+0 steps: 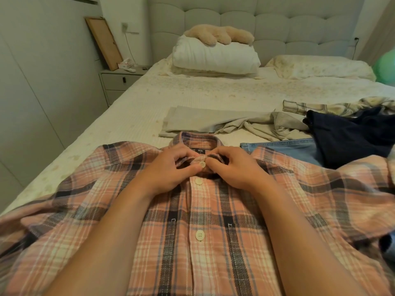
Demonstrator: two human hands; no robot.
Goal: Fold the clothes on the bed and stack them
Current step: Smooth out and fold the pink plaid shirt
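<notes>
On the bed [132,99], front side up before me, lies one pink plaid shirt [213,242] showing three white buttons. My left hand [168,169] and right hand [233,167] both pinch its collar at the top button [202,164]. Beyond it lie four more garments: beige trousers [213,120], jeans [284,148], a navy piece [350,135] and a pale check shirt [333,106].

I saw the shirt [213,221] lay nearest on the bed [128,107], trousers [213,121] behind it, jeans [288,150] to its right, pillows [213,58] at the headboard [277,24].
</notes>
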